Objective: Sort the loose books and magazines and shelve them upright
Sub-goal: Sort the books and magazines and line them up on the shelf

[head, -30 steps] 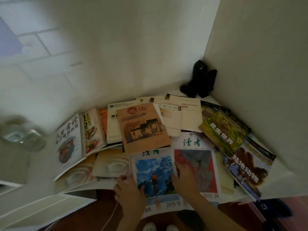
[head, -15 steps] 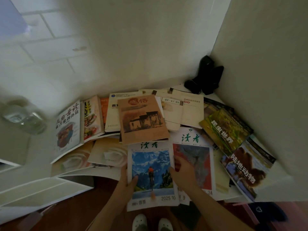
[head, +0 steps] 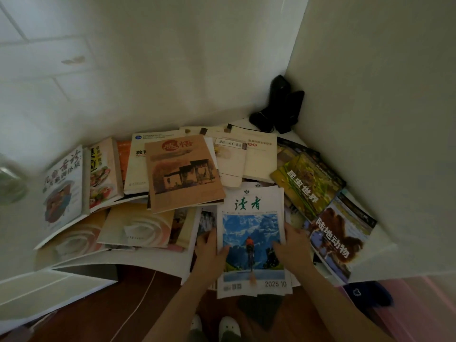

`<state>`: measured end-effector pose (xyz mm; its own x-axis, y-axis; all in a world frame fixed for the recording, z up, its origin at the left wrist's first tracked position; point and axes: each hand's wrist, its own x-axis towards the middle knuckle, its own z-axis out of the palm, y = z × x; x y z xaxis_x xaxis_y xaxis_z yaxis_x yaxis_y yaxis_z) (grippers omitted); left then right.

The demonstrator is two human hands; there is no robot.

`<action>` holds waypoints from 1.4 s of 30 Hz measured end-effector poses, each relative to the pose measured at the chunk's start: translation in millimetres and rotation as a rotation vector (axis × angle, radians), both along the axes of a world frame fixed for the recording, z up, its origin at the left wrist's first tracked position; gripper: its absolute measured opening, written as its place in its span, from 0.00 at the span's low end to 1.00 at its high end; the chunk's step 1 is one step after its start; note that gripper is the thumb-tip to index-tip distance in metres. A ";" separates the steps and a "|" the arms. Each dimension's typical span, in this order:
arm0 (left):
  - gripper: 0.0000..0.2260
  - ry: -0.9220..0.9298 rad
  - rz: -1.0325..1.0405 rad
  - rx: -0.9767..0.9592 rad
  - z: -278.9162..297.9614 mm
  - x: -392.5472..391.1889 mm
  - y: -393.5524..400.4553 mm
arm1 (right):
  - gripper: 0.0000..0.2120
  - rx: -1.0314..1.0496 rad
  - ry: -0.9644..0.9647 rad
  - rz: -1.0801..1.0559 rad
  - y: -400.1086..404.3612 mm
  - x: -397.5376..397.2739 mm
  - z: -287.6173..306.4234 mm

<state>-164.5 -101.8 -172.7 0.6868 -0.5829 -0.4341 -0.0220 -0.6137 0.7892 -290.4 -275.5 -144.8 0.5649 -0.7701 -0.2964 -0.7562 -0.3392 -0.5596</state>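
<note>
White corner shelf (head: 380, 257) strewn with flat, overlapping books and magazines. Brown-covered book (head: 182, 174) lies on top at centre. Cyclist-cover magazine (head: 251, 240) sits at the front edge atop a small stack. Left hand (head: 209, 250) grips its left edge, right hand (head: 293, 248) its right edge. Black object (head: 278, 104) stands in the back corner.

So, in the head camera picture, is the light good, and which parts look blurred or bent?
Head view: the light is dim and greenish; the magazine between the left hand and right hand reads clearly, "2025 10" included; the glass object at the left edge is smeared; the wide-angle lens bends the wall tile lines and the shelf edge.
</note>
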 end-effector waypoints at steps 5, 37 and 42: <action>0.26 0.141 0.015 -0.082 6.8 5.6 -0.7 | 0.24 -0.009 -0.051 -0.018 9.0 -1.4 9.3; 0.14 -0.055 0.350 -0.233 149.2 157.1 0.6 | 0.25 -0.003 -0.370 0.175 -7.7 186.7 139.2; 0.20 -0.176 0.179 0.267 106.3 229.5 13.6 | 0.18 0.076 -0.108 0.231 6.4 247.9 95.9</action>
<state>65.0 -88.3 -66.4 0.8455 -0.3289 -0.4206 -0.0170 -0.8039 0.5945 -42.5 -269.1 -49.0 0.7544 -0.5951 -0.2770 -0.5981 -0.4495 -0.6635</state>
